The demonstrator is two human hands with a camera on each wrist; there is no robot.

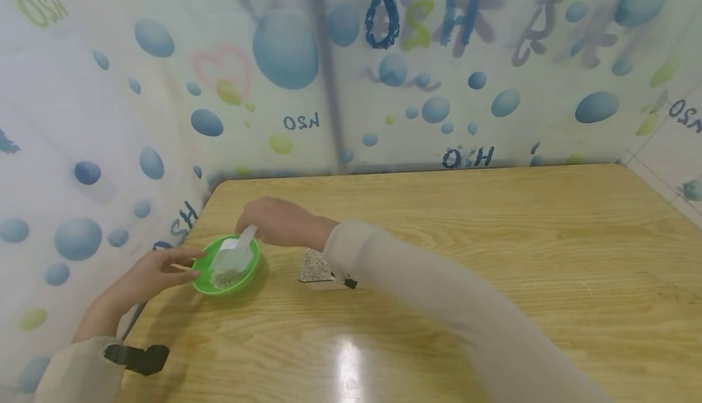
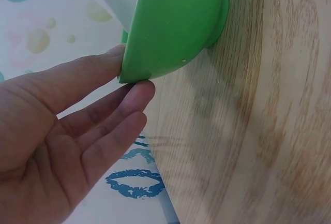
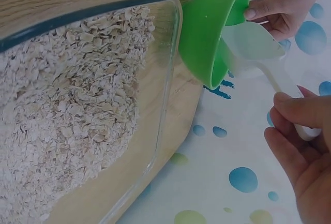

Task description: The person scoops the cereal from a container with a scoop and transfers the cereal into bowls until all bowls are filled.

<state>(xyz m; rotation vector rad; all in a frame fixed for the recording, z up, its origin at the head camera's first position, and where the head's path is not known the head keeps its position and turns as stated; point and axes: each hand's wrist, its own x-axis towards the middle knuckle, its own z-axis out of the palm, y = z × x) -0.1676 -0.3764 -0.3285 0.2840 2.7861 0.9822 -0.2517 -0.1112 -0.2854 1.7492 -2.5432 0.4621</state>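
A green bowl (image 1: 253, 272) stands on the table's left side with some pale oat flakes (image 1: 223, 280) in it. My left hand (image 1: 144, 281) pinches its rim, thumb on the edge and fingertips against the outside, as the left wrist view shows. My right hand (image 1: 281, 222) grips the handle of a translucent white scoop (image 1: 233, 258). The scoop is tilted down into the bowl, its mouth by the flakes. Beside the bowl, under my right forearm, is a clear container (image 3: 177, 32) of rolled oats (image 3: 77, 94), partly hidden by the sleeve in the head view.
The wooden table (image 1: 493, 238) stretches away to the right. Behind it and along the left side hangs a pale covering (image 1: 373, 104) with blue and green dots and letters. The bowl sits close to the table's left edge.
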